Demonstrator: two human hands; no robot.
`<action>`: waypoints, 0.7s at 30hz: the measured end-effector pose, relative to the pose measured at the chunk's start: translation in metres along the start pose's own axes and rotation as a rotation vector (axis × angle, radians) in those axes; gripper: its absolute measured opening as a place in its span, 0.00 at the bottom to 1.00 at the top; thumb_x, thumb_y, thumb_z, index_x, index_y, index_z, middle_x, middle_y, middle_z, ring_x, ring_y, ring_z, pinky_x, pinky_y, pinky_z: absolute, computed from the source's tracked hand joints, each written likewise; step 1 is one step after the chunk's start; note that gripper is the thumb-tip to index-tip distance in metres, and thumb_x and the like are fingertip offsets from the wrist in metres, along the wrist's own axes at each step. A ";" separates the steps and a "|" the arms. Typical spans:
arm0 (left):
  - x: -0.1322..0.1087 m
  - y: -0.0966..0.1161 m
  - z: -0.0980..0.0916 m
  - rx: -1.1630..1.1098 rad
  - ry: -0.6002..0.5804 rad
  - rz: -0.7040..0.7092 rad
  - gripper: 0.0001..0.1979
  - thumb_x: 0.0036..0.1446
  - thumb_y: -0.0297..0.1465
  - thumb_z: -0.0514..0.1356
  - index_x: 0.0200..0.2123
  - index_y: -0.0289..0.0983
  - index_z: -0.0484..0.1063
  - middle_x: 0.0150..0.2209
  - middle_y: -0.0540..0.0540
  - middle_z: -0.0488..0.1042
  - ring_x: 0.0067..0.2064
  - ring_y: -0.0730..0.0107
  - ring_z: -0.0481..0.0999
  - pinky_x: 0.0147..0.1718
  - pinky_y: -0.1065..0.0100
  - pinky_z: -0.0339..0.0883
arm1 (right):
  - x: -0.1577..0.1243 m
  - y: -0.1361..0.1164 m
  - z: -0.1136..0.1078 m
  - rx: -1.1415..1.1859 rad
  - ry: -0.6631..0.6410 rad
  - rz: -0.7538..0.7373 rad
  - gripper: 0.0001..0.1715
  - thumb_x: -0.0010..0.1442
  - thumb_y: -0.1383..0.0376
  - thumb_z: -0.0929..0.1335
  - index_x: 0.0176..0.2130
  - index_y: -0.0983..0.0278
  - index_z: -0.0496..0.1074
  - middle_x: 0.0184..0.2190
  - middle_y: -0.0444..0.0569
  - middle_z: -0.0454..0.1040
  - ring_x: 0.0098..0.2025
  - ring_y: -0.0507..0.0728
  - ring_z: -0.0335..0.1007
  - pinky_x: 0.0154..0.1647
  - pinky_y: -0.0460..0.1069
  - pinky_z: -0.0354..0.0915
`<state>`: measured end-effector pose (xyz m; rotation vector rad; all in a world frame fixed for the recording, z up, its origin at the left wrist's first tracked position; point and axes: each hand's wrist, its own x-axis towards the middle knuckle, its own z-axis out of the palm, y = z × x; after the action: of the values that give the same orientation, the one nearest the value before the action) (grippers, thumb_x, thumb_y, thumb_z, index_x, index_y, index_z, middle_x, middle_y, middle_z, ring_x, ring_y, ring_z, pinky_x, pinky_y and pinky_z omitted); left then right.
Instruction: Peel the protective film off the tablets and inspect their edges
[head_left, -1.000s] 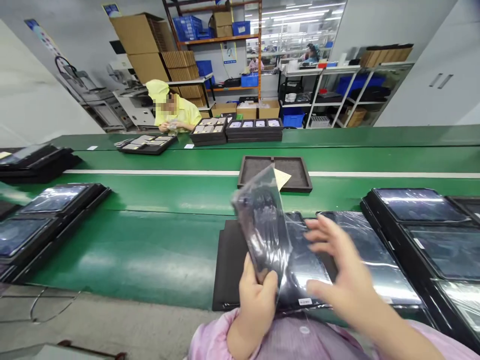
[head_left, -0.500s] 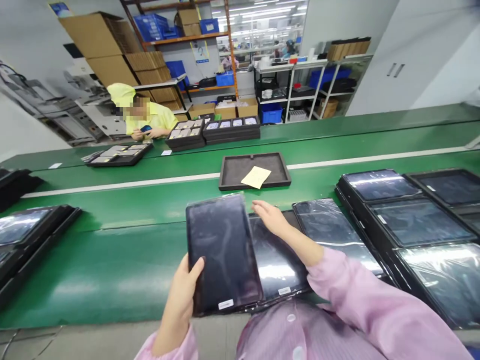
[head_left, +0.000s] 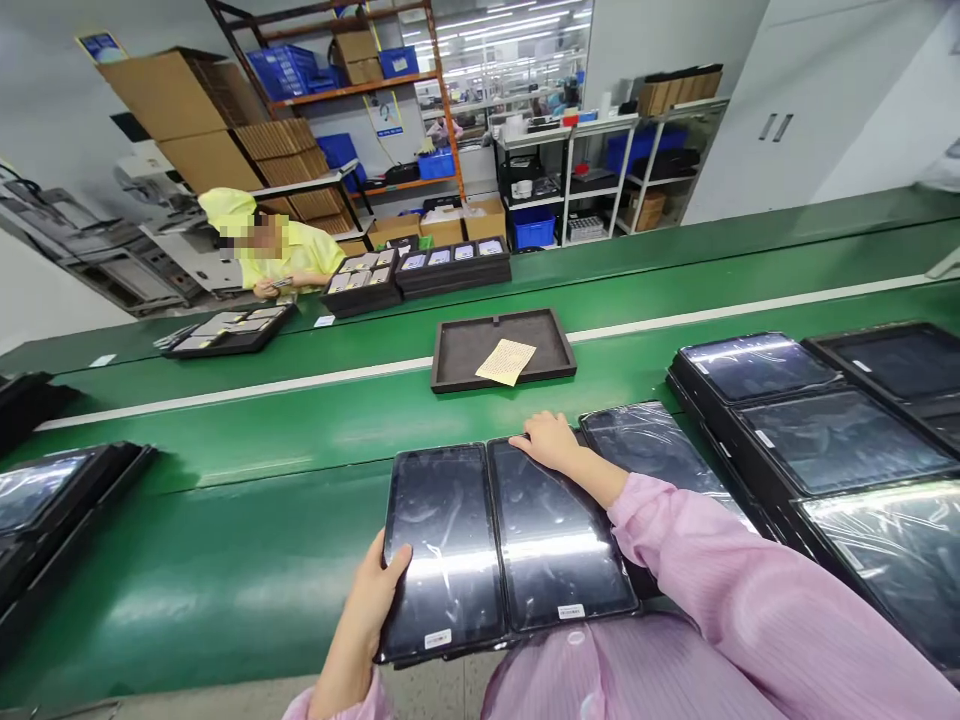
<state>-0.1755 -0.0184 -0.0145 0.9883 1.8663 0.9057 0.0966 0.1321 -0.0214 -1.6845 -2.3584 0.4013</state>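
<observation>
A green desk [head_left: 285, 570] spans the view, and on its right side stands a black tray [head_left: 697, 405] bearing glossy dark panels. Nearer the middle sits a shallow tray [head_left: 465, 350] with only a yellow slip in it. At the desk's front edge, before the person, the left panel [head_left: 444, 550] and the middle panel [head_left: 559, 540] lie side by side, long edges touching or nearly so; the right panel [head_left: 660, 450], under wrinkled film, is partly hidden by the sleeve [head_left: 675, 520]. The left hand [head_left: 375, 590] clasps the left panel's outer edge, thumb on the face and fingers out of sight below. The right hand [head_left: 551, 442] has its fingers slightly spread at the middle panel's far end; whether it grips or merely rests there, I cannot tell. Since the left panel's near end is right at the front edge, a loosened left hand could let it slide toward the floor. Pushing the pair together too hard might chip or ride one rim over the other, and the low sleeve could drag the filmed panel askew. Smallest are the yellow slip [head_left: 507, 362] and the white label [head_left: 438, 638], the latter liable to scuff if rubbed.
</observation>
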 end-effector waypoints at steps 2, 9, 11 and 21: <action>0.008 -0.004 -0.001 0.190 0.048 0.034 0.34 0.38 0.48 0.60 0.46 0.32 0.71 0.43 0.37 0.77 0.45 0.49 0.75 0.43 0.59 0.68 | -0.011 0.014 -0.012 0.018 0.035 0.018 0.20 0.63 0.56 0.65 0.50 0.66 0.72 0.51 0.56 0.71 0.56 0.63 0.61 0.57 0.55 0.52; 0.019 -0.021 0.015 0.368 0.221 -0.041 0.36 0.45 0.52 0.52 0.53 0.36 0.65 0.45 0.36 0.75 0.47 0.46 0.75 0.45 0.54 0.68 | -0.108 0.132 -0.042 0.050 0.135 0.662 0.33 0.62 0.51 0.62 0.52 0.77 0.66 0.49 0.74 0.68 0.51 0.75 0.65 0.46 0.63 0.61; 0.018 -0.021 0.019 0.413 0.246 -0.026 0.35 0.45 0.52 0.52 0.51 0.34 0.66 0.47 0.33 0.74 0.50 0.43 0.73 0.46 0.53 0.67 | -0.132 0.150 -0.032 0.118 0.097 0.763 0.33 0.60 0.49 0.64 0.49 0.75 0.69 0.43 0.70 0.73 0.44 0.73 0.71 0.41 0.61 0.65; 0.029 -0.015 0.013 0.356 0.147 -0.082 0.36 0.36 0.53 0.58 0.44 0.34 0.67 0.43 0.34 0.75 0.48 0.40 0.74 0.49 0.50 0.67 | -0.148 0.150 -0.001 0.355 0.233 0.690 0.31 0.58 0.59 0.67 0.55 0.74 0.64 0.56 0.64 0.65 0.60 0.64 0.61 0.60 0.54 0.56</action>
<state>-0.1790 0.0033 -0.0423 1.0676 2.2270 0.6224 0.2776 0.0377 -0.0745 -2.1646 -1.3904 0.6421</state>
